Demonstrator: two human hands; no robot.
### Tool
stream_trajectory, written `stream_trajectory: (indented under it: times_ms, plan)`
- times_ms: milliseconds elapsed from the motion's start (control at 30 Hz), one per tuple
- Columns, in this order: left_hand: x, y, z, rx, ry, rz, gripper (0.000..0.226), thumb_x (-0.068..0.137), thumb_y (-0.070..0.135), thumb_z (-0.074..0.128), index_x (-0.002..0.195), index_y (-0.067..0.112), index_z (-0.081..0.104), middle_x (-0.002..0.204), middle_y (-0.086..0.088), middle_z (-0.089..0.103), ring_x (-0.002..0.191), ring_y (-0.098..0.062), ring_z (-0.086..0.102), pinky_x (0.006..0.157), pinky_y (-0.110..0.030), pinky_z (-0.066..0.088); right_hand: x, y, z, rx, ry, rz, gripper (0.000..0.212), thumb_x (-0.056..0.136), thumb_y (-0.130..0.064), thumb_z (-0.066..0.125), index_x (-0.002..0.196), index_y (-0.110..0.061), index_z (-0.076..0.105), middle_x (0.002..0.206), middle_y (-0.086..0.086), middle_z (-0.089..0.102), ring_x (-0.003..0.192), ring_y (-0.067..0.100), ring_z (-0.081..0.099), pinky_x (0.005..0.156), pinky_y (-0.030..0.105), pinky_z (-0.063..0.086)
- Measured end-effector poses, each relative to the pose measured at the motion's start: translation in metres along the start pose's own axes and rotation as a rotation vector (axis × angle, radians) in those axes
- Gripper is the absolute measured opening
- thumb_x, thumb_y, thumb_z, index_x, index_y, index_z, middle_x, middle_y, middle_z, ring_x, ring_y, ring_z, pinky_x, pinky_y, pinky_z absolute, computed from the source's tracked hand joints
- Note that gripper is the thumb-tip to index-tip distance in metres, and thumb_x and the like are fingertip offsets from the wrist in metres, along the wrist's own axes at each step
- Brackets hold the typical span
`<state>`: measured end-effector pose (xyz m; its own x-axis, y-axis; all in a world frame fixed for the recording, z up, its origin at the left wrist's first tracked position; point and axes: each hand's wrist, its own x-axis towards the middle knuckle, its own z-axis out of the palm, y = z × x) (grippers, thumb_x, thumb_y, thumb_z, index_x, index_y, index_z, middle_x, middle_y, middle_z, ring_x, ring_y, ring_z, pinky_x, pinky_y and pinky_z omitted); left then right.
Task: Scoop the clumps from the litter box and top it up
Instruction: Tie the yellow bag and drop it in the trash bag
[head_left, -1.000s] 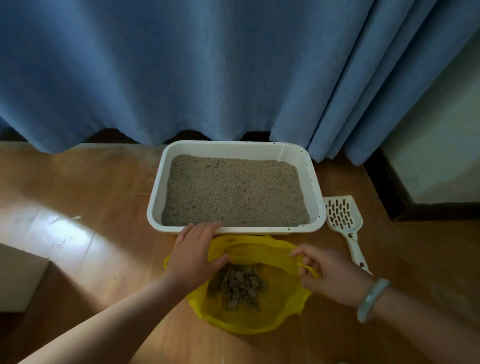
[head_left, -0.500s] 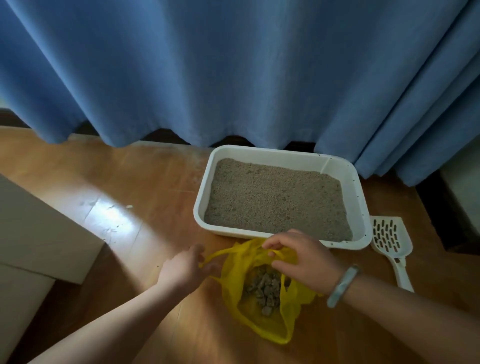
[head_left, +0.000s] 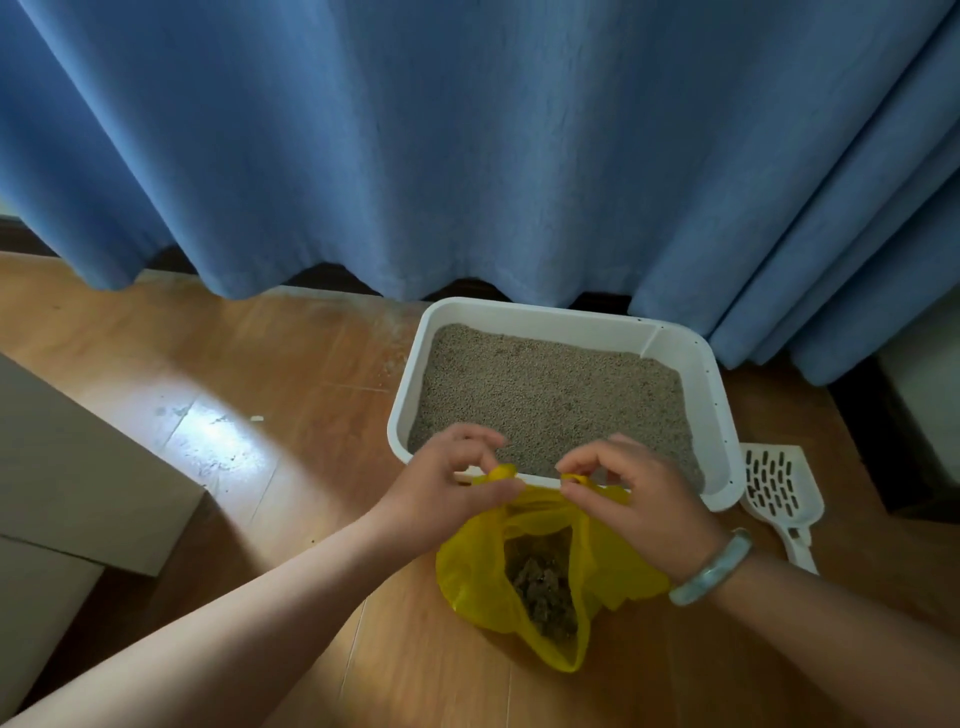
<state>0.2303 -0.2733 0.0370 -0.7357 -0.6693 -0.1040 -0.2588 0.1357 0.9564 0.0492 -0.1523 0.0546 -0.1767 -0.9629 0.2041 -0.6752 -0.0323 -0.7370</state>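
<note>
Left hand (head_left: 441, 499) pinches one handle of the yellow bag (head_left: 467, 571), fingers (head_left: 470, 435) curled tight; right hand (head_left: 644, 509) pinches the other | bag sits on the floor (head_left: 285, 364) just beside the litter box (head_left: 519, 312); clumps (head_left: 543, 587) inside it | scoop (head_left: 774, 488) lies right of the box

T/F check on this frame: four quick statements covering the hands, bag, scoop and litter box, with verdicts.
1. The left hand and the right hand each pinch a handle of the yellow bag. True.
2. The scoop lies on the floor beside the litter box, in neither hand's grip. True.
3. The litter box is empty. False: it holds a bed of litter.
4. The yellow bag is empty and tied shut. False: its mouth gapes open and dark clumps lie inside.
</note>
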Motion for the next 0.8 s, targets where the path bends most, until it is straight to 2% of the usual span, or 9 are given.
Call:
stream_trajectory:
  times_ms: [67,133,267,333,400,533,633,733,800]
  plan:
    - [0.000,0.020,0.011,-0.145,-0.080,-0.009,0.024,0.075,0.012,0.077,0.061,0.026,0.063,0.120,0.009,0.061,0.111,0.002,0.055,0.100,-0.028,0.040,0.002,-0.006,-0.009,-0.041,0.051,-0.055,0.012,0.077,-0.033,0.063,0.089,-0.029,0.066,0.079,-0.021,0.056,0.082,-0.006,0.053,0.072,0.004,0.036]
    - [0.001,0.032,0.022,-0.269,-0.189,0.023,0.008,0.077,0.010,0.072,0.080,0.013,0.064,0.119,-0.001,0.064,0.108,-0.003,0.058,0.095,-0.027,0.045,0.003,-0.010,-0.019,-0.066,0.092,-0.101,0.014,0.078,-0.036,0.060,0.089,-0.030,0.065,0.079,-0.025,0.055,0.081,-0.004,0.052,0.071,0.006,0.037]
    - [0.005,0.030,0.037,-0.218,-0.248,0.140,0.040,0.076,0.014,0.070,0.115,0.015,0.059,0.102,-0.001,0.064,0.100,-0.014,0.060,0.094,-0.033,0.047,0.000,-0.011,-0.039,-0.128,0.119,-0.139,0.017,0.081,-0.037,0.059,0.097,-0.033,0.062,0.077,-0.020,0.060,0.070,-0.004,0.050,0.066,0.009,0.038]
    - [0.007,0.026,0.043,-0.165,-0.231,0.131,0.048,0.074,0.019,0.072,0.120,0.023,0.057,0.093,0.003,0.061,0.091,-0.010,0.058,0.086,-0.025,0.047,-0.002,-0.009,-0.044,-0.138,0.092,-0.141,0.019,0.081,-0.035,0.059,0.100,-0.034,0.060,0.073,-0.010,0.062,0.066,-0.005,0.051,0.065,0.006,0.037]
    - [0.010,0.023,0.049,-0.145,-0.221,0.132,0.047,0.073,0.023,0.073,0.117,0.028,0.058,0.087,0.007,0.058,0.082,-0.007,0.056,0.079,-0.021,0.045,-0.002,-0.007,-0.043,-0.136,0.043,-0.155,0.021,0.080,-0.033,0.060,0.100,-0.031,0.061,0.078,-0.011,0.063,0.069,-0.002,0.054,0.066,0.009,0.041]
    - [0.016,0.021,0.058,-0.117,-0.186,0.145,0.018,0.075,0.038,0.069,0.087,0.025,0.065,0.070,0.008,0.048,0.069,-0.009,0.043,0.065,-0.034,0.040,0.001,-0.008,-0.034,-0.024,-0.014,-0.151,0.020,0.079,-0.020,0.066,0.100,-0.019,0.067,0.087,-0.011,0.068,0.080,0.000,0.062,0.074,0.016,0.049]
    - [0.018,0.018,0.057,-0.105,-0.144,0.116,0.030,0.077,0.039,0.066,0.087,0.011,0.068,0.064,0.006,0.050,0.063,-0.007,0.046,0.061,-0.032,0.045,0.003,-0.009,-0.030,0.115,-0.018,-0.102,0.025,0.080,-0.003,0.065,0.103,-0.013,0.068,0.100,-0.007,0.069,0.087,0.002,0.065,0.080,0.017,0.051]
    - [0.020,0.015,0.052,-0.156,-0.151,0.079,0.037,0.080,0.037,0.063,0.088,0.001,0.067,0.064,0.004,0.054,0.060,-0.009,0.051,0.061,-0.027,0.044,0.004,0.001,-0.032,0.163,0.007,-0.010,0.035,0.082,-0.008,0.061,0.114,-0.022,0.062,0.121,-0.008,0.058,0.098,0.005,0.062,0.085,0.019,0.050]
    - [0.020,0.014,0.050,-0.126,-0.174,0.074,0.038,0.080,0.040,0.061,0.086,0.003,0.067,0.065,0.004,0.056,0.061,-0.010,0.052,0.062,-0.026,0.045,0.004,0.009,-0.032,0.186,-0.110,0.097,0.039,0.085,-0.011,0.062,0.119,-0.028,0.059,0.119,-0.011,0.060,0.104,0.005,0.060,0.088,0.020,0.048]
